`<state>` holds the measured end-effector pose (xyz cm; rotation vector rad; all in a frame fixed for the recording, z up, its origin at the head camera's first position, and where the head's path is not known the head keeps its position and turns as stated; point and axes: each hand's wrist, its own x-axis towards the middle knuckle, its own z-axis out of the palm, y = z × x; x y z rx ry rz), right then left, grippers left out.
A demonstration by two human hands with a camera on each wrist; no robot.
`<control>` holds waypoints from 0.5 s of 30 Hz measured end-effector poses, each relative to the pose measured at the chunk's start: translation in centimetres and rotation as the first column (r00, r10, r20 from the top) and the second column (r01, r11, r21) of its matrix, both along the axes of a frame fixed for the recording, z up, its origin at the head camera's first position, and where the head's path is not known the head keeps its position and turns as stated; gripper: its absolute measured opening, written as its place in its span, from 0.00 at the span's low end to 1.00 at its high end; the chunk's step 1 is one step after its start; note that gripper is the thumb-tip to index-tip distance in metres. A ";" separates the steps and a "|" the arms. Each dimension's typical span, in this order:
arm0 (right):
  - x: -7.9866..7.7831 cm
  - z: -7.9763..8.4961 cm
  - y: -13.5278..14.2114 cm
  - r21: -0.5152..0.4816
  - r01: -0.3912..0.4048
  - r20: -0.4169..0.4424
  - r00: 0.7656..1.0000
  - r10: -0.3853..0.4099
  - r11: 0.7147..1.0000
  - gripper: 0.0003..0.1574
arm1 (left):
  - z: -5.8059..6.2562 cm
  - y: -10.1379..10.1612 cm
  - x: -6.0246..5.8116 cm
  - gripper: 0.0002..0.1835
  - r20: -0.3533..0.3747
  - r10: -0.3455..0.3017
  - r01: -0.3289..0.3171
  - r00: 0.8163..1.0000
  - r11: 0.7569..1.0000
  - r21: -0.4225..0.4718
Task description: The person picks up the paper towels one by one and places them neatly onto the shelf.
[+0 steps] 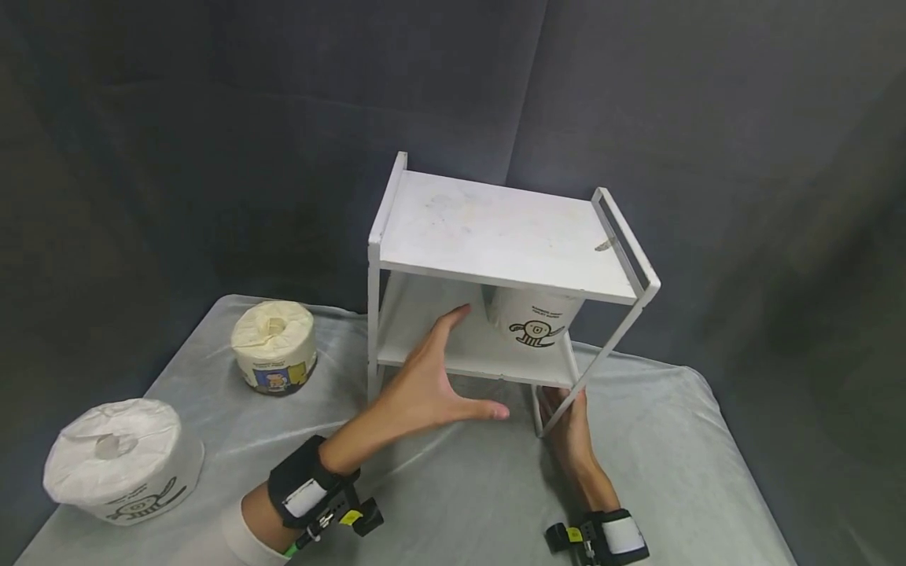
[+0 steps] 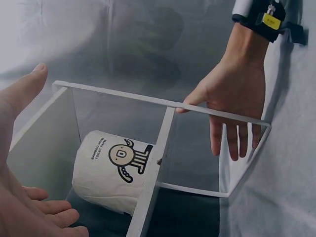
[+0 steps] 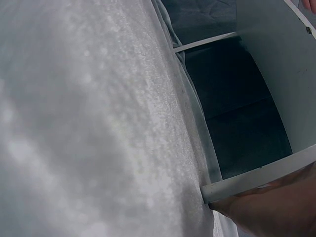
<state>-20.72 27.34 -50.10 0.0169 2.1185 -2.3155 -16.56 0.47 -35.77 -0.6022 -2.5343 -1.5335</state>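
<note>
A white two-tier shelf rack (image 1: 495, 228) stands on the cloth-covered table. On its lower tier, toward the right, sits a wrapped toilet paper roll (image 1: 534, 324) with a cartoon figure printed on it. My left hand (image 1: 428, 393) is before the lower tier with thumb and fingers spread wide, holding nothing; the left wrist view puts the roll (image 2: 108, 170) beyond its fingertips. Low at the rack's right side, my right hand (image 1: 575, 436) rests against the leg frame. Its fingers (image 2: 239, 140) extend straight past the white bar, and the thumb lies near the post.
Two more wrapped toilet paper rolls stand at the table's left: a yellowish roll (image 1: 274, 346) farther back and a white roll (image 1: 123, 464) near the left edge. A grey cloth (image 1: 481, 503) covers the table. Dark curtain (image 1: 283, 141) hangs behind the rack.
</note>
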 end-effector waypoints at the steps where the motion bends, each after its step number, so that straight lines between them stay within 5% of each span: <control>1: 0.0 0.0 0.0 0.001 0.001 0.007 1.000 -0.001 1.000 0.48 | -0.1 -0.2 0.2 0.68 -0.002 0.001 -0.001 1.000 1.000 0.003; 15: -0.1 0.0 0.0 -0.012 0.023 0.056 0.998 -0.022 1.000 0.52 | -0.6 -2.8 4.3 0.65 0.016 -0.073 0.074 0.997 0.995 -0.060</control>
